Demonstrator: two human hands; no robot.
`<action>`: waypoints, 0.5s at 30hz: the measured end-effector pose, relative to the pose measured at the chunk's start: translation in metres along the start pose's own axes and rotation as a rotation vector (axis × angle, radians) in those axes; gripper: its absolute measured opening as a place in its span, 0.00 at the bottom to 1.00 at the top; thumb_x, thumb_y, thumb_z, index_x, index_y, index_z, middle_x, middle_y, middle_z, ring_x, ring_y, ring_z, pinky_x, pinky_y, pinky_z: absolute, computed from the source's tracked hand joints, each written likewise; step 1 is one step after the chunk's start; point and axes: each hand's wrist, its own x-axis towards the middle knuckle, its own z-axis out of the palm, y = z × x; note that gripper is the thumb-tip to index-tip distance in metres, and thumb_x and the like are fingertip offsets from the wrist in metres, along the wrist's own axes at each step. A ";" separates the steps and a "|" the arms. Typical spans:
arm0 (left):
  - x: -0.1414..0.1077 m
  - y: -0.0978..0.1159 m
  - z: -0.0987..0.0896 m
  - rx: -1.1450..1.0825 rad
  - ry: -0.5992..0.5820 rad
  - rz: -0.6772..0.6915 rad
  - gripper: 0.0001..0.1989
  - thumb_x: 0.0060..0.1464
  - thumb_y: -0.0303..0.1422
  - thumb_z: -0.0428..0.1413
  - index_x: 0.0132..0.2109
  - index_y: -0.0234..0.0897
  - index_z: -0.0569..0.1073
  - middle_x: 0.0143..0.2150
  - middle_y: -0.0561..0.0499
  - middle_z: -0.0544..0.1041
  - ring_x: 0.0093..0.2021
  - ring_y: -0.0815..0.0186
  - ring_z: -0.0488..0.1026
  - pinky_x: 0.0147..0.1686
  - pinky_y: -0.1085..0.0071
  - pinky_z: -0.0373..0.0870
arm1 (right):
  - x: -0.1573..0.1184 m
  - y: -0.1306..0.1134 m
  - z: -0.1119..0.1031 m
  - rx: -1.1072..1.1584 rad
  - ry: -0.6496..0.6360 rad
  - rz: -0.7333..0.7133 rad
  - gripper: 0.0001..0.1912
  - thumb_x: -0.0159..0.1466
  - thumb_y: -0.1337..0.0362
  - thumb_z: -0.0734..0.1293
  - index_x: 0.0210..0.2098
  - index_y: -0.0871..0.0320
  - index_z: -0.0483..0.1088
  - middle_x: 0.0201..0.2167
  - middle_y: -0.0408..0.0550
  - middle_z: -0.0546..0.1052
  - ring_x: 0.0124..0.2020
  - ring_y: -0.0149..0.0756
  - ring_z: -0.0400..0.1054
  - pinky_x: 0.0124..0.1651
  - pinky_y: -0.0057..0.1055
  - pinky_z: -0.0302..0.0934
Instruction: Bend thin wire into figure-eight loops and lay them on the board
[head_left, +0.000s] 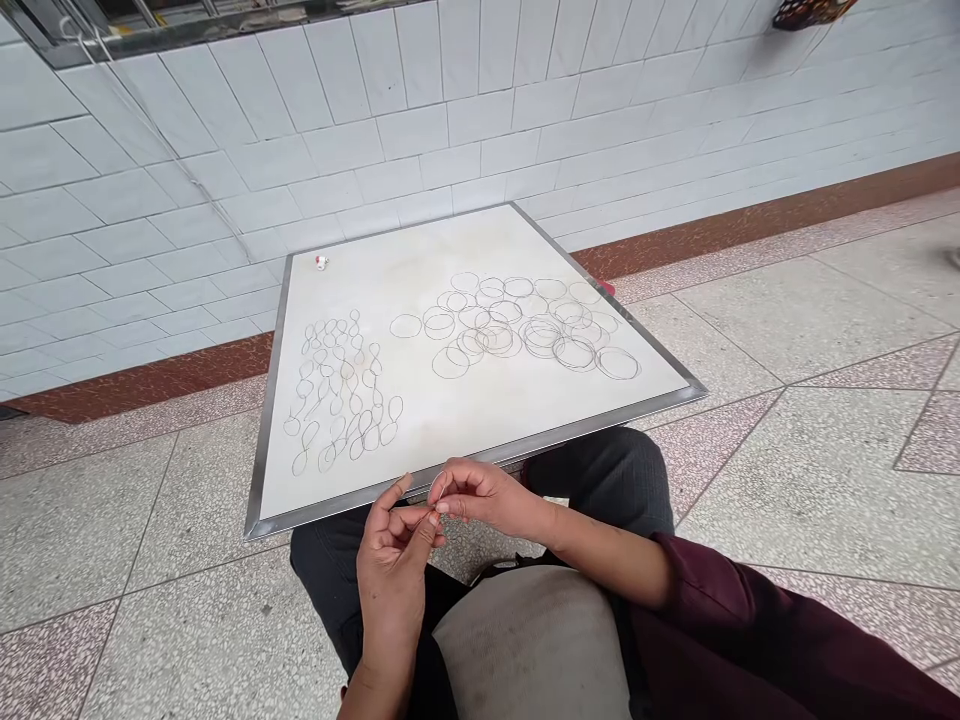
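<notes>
My left hand (394, 550) and my right hand (484, 497) meet just in front of the board's near edge. Between their fingertips is a small loop of thin wire (439, 490), pinched by both hands. The white board (420, 250) with a metal frame rests across my lap. Many thin wire rings (517, 325) lie in an overlapping group on its right half. Several wire figure-eights (337, 390) lie in rows on its left half. A tiny white and red object (322, 262) sits near the far left corner.
A white tiled wall (360, 130) with brown skirting runs behind the board, above a speckled stone floor (817, 470). Dark trousers (600, 480) show under the board, a beige cloth (532, 640) lies on my lap, and a maroon sleeve (750, 620) covers my right arm.
</notes>
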 end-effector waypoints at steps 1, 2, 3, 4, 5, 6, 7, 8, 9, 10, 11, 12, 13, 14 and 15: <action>0.000 0.001 0.000 0.018 0.006 0.005 0.28 0.51 0.38 0.65 0.57 0.39 0.69 0.29 0.55 0.78 0.30 0.67 0.73 0.39 0.69 0.71 | 0.000 -0.001 0.001 -0.001 0.009 0.006 0.15 0.61 0.53 0.71 0.38 0.58 0.72 0.29 0.42 0.75 0.27 0.28 0.67 0.31 0.27 0.61; 0.000 0.002 0.001 0.038 0.011 0.011 0.27 0.51 0.38 0.65 0.57 0.39 0.69 0.29 0.55 0.78 0.30 0.67 0.72 0.38 0.70 0.71 | 0.000 -0.002 0.001 0.000 0.018 0.011 0.15 0.61 0.53 0.71 0.37 0.58 0.72 0.28 0.41 0.75 0.27 0.28 0.67 0.30 0.27 0.61; 0.000 0.002 0.001 0.059 0.014 0.019 0.27 0.51 0.38 0.65 0.56 0.39 0.69 0.29 0.55 0.78 0.29 0.67 0.72 0.38 0.70 0.70 | 0.000 -0.003 0.002 0.001 0.024 0.015 0.15 0.61 0.53 0.72 0.36 0.58 0.72 0.28 0.41 0.74 0.26 0.28 0.67 0.30 0.27 0.61; 0.000 0.002 0.001 0.077 0.015 0.028 0.26 0.51 0.38 0.65 0.56 0.39 0.70 0.29 0.55 0.78 0.29 0.67 0.72 0.37 0.70 0.70 | 0.000 -0.003 0.002 -0.001 0.027 0.021 0.15 0.60 0.52 0.72 0.35 0.58 0.71 0.27 0.41 0.74 0.26 0.28 0.67 0.29 0.26 0.61; 0.000 0.002 0.001 0.089 0.014 0.037 0.26 0.51 0.38 0.65 0.56 0.39 0.70 0.29 0.55 0.78 0.29 0.67 0.72 0.37 0.70 0.69 | 0.000 -0.004 0.002 -0.006 0.026 0.028 0.15 0.60 0.52 0.72 0.35 0.58 0.71 0.27 0.41 0.74 0.26 0.28 0.67 0.29 0.26 0.61; 0.000 0.001 0.001 0.094 0.013 0.047 0.26 0.51 0.38 0.65 0.56 0.39 0.70 0.30 0.55 0.78 0.29 0.67 0.72 0.36 0.70 0.69 | 0.000 -0.004 0.003 -0.014 0.021 0.037 0.16 0.60 0.51 0.71 0.34 0.58 0.70 0.26 0.40 0.74 0.26 0.28 0.66 0.29 0.26 0.60; 0.000 0.001 0.001 0.091 0.013 0.056 0.27 0.50 0.38 0.65 0.56 0.39 0.70 0.30 0.55 0.78 0.29 0.66 0.72 0.36 0.70 0.69 | 0.001 -0.005 0.003 -0.024 0.015 0.047 0.16 0.60 0.51 0.71 0.34 0.58 0.70 0.26 0.40 0.74 0.25 0.28 0.66 0.29 0.26 0.60; 0.000 0.000 0.001 0.087 0.015 0.066 0.27 0.50 0.37 0.66 0.56 0.40 0.70 0.30 0.55 0.78 0.29 0.66 0.72 0.37 0.69 0.70 | 0.001 -0.005 0.003 -0.036 0.009 0.057 0.16 0.60 0.50 0.71 0.34 0.58 0.69 0.26 0.40 0.73 0.25 0.28 0.66 0.29 0.26 0.60; 0.000 -0.001 0.001 0.085 0.018 0.074 0.28 0.49 0.37 0.66 0.57 0.40 0.70 0.30 0.55 0.79 0.30 0.65 0.73 0.38 0.68 0.70 | 0.001 -0.005 0.003 -0.047 0.006 0.068 0.16 0.61 0.50 0.70 0.34 0.58 0.69 0.25 0.40 0.73 0.25 0.28 0.66 0.28 0.26 0.60; 0.000 -0.001 0.000 0.085 0.022 0.079 0.28 0.49 0.37 0.67 0.57 0.41 0.71 0.31 0.54 0.79 0.31 0.64 0.74 0.39 0.67 0.71 | 0.001 -0.004 0.004 -0.057 0.006 0.079 0.16 0.61 0.51 0.70 0.34 0.58 0.69 0.25 0.40 0.73 0.24 0.28 0.66 0.28 0.26 0.60; 0.000 -0.001 0.000 0.090 0.028 0.083 0.29 0.48 0.36 0.67 0.57 0.41 0.71 0.31 0.54 0.79 0.32 0.64 0.75 0.40 0.67 0.71 | 0.001 -0.004 0.004 -0.066 0.010 0.089 0.16 0.61 0.51 0.70 0.34 0.58 0.68 0.24 0.40 0.73 0.24 0.28 0.66 0.28 0.25 0.60; -0.001 -0.001 0.000 0.105 0.033 0.089 0.29 0.48 0.36 0.67 0.57 0.42 0.71 0.31 0.54 0.79 0.32 0.63 0.76 0.40 0.66 0.71 | 0.002 -0.004 0.005 -0.075 0.018 0.099 0.15 0.61 0.52 0.70 0.34 0.58 0.68 0.24 0.39 0.72 0.24 0.27 0.66 0.27 0.25 0.59; -0.001 -0.001 0.000 0.131 0.038 0.095 0.29 0.48 0.36 0.67 0.58 0.42 0.71 0.31 0.54 0.80 0.32 0.63 0.76 0.40 0.66 0.71 | 0.002 -0.004 0.006 -0.083 0.027 0.109 0.14 0.61 0.53 0.69 0.34 0.58 0.68 0.24 0.39 0.72 0.24 0.27 0.66 0.27 0.25 0.59; -0.001 0.000 -0.001 0.170 0.041 0.104 0.29 0.48 0.36 0.67 0.58 0.43 0.71 0.31 0.54 0.80 0.32 0.62 0.76 0.39 0.67 0.71 | 0.002 -0.004 0.007 -0.091 0.038 0.117 0.14 0.61 0.53 0.69 0.34 0.58 0.67 0.24 0.39 0.72 0.24 0.27 0.66 0.27 0.24 0.59; -0.001 0.000 -0.001 0.217 0.046 0.116 0.29 0.49 0.36 0.66 0.59 0.44 0.71 0.32 0.54 0.80 0.31 0.62 0.76 0.38 0.67 0.71 | 0.002 -0.005 0.008 -0.097 0.052 0.125 0.13 0.61 0.54 0.69 0.34 0.58 0.67 0.24 0.39 0.71 0.24 0.27 0.66 0.26 0.24 0.59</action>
